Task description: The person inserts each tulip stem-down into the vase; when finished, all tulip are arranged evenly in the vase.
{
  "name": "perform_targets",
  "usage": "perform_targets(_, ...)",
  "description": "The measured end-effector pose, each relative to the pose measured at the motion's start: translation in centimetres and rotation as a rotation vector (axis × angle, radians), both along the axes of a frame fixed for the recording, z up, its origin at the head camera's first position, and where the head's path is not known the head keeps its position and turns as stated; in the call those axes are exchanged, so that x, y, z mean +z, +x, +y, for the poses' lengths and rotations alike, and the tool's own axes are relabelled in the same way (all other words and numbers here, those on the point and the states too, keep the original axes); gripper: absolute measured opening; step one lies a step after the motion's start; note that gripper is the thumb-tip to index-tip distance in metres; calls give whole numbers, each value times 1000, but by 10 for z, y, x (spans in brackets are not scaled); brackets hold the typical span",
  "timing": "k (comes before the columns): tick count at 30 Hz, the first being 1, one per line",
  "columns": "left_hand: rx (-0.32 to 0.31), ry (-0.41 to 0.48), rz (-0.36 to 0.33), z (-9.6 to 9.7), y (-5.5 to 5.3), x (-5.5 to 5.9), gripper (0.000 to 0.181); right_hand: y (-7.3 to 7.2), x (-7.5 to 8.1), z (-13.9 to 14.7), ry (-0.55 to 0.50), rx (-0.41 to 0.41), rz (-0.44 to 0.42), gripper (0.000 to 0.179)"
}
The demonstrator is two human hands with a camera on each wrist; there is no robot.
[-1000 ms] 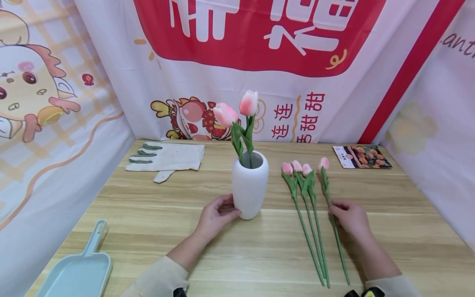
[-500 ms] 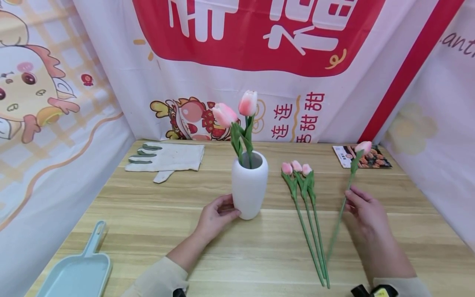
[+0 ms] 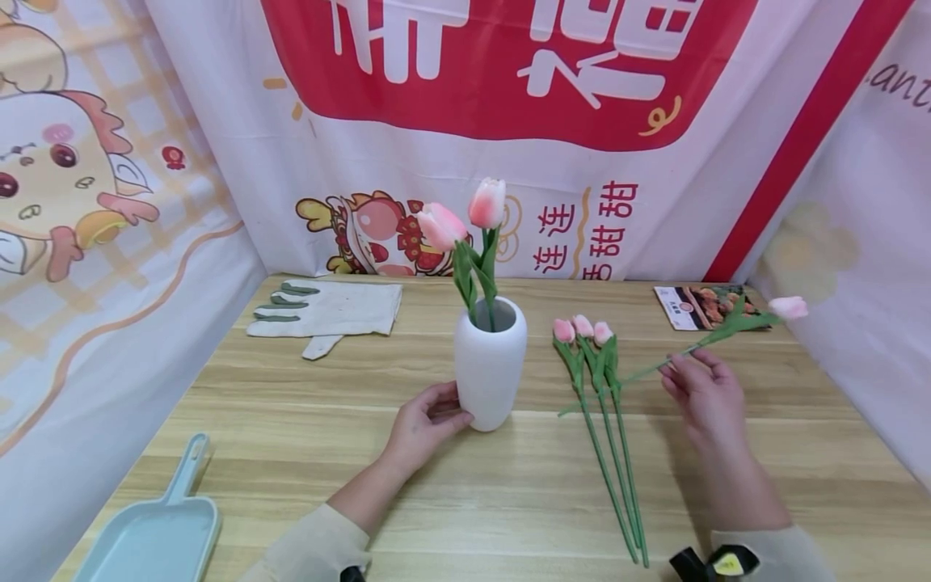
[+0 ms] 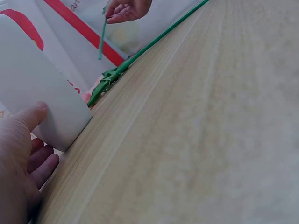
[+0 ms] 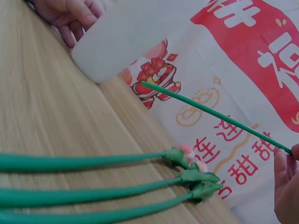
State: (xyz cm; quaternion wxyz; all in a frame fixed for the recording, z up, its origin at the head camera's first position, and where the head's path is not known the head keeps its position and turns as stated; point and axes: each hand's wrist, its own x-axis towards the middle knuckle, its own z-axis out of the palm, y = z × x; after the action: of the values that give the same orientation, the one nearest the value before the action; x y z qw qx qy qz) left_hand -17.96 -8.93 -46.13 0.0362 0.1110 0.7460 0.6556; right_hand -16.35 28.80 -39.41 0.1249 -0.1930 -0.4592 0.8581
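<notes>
A white vase stands upright on the table with two pink tulips in it. My left hand holds the vase near its base, thumb in front and fingers around the side, also seen in the left wrist view. My right hand pinches the stem of a single pink tulip, raised off the table. That tulip's bloom points right, and its bare stem end points left toward the vase. Between the hands lie three more pink tulips side by side, blooms toward the back.
A white work glove lies at the back left. At the front left is a light blue dustpan, and at the back right a printed card. Printed cloth hangs behind and beside the wooden table.
My right hand has lifted the fourth loose tulip from the table, moved right, and turned it from upright-lying to slanting, its stem end swinging left. My left hand and the vase have stayed put.
</notes>
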Motion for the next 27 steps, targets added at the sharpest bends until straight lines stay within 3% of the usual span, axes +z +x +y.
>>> perform_targets(8,1,-7,-4,0,1,1,46,-1,28,-21,-140,-79,43,37)
perform_targets(16,-4,0,-6,-1,0,1,47,-4,58,-31,-197,-163,86,41)
perform_targets(27,-1,0,2,-1,0,0,47,-6,91,-56,-279,-195,304,27)
